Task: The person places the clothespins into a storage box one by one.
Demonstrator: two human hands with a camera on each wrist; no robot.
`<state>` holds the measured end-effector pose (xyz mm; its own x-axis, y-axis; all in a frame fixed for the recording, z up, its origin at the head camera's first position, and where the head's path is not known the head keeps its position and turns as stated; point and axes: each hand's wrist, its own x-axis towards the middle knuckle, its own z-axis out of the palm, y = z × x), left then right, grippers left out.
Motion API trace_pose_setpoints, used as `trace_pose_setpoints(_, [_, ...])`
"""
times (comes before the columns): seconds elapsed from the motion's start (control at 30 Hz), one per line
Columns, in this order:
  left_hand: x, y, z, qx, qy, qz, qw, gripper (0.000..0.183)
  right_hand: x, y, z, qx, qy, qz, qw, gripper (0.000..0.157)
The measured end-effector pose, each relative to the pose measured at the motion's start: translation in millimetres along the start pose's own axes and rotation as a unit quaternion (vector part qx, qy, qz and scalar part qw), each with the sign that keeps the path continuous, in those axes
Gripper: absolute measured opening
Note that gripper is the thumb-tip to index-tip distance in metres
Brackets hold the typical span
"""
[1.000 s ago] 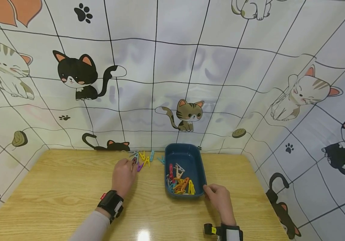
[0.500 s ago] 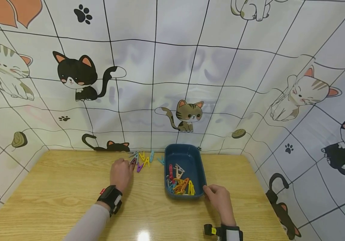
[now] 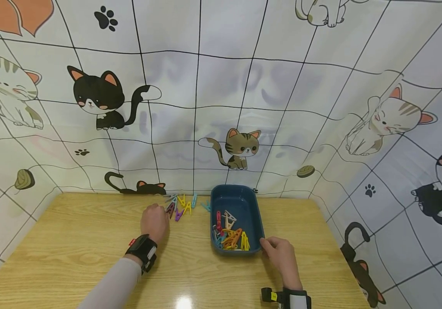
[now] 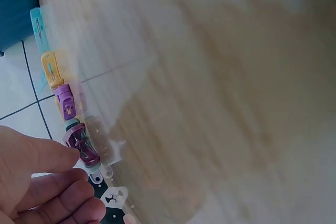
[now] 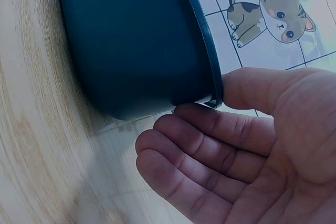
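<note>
My left hand [image 3: 155, 221] is at the left of a small pile of clothespins, its thumb and fingers around the near end of a dark purple clothespin [image 4: 83, 148]. Beside that one lie a brighter purple clothespin [image 3: 179, 214], a yellow clothespin [image 3: 188, 208] and a blue clothespin [image 3: 194, 200]. My right hand [image 3: 280, 257] pinches the rim of a dark blue plastic bin [image 3: 260, 223] at its near right corner. In the right wrist view the thumb [image 5: 247, 88] lies on the rim and the other fingers are under it. Several mixed clothespins [image 3: 232, 238] fill the bin's near end.
Everything stands on a light wooden table [image 3: 89, 240]. A light blue clothespin [image 3: 206, 206] lies just left of the bin. Behind the table hangs a white sheet [image 3: 174, 128] with printed cats, which also covers both sides.
My left hand has drawn back a little to the left and toward me, and the dark purple clothespin has shifted slightly with it. The right hand and bin stay in place.
</note>
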<state>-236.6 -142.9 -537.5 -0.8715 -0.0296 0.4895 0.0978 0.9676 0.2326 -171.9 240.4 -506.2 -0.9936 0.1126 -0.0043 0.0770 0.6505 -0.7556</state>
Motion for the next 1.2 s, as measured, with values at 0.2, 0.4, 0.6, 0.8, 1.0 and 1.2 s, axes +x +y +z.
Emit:
trace_pose_setpoints(0.2, [1.3,-0.7,4.2,-0.001,0.002,-0.004,1.0000,0.019,0,0,-0.4,0.001,-0.001,-0.002,1.000,0.026])
trace_pose_setpoints(0.4, [3.2,0.0,5.5,0.002,-0.005,-0.011,0.9999,0.024,0,-1,-0.4,0.001,-0.002,-0.005,1.000,0.026])
trace_pose_setpoints(0.6, [5.1,0.8,3.8,0.011,-0.021,-0.008,0.9997,0.028,0,-1,-0.4,0.001,-0.001,-0.004,1.000,0.027])
trace_pose_setpoints(0.8, [5.6,0.7,3.2,0.021,-0.018,0.000,0.9996,0.025,-1,-1,-0.5,0.001,-0.002,-0.002,1.000,0.027])
trace_pose_setpoints(1.0, [6.7,0.8,-1.3,0.021,0.006,0.012,0.9997,0.023,0,0,-0.6,-0.002,-0.002,-0.009,1.000,0.027])
trace_pose_setpoints(1.2, [7.3,7.8,-11.6,-0.015,0.017,0.012,0.9997,0.033,1,1,-0.2,-0.004,-0.004,-0.011,1.000,0.026])
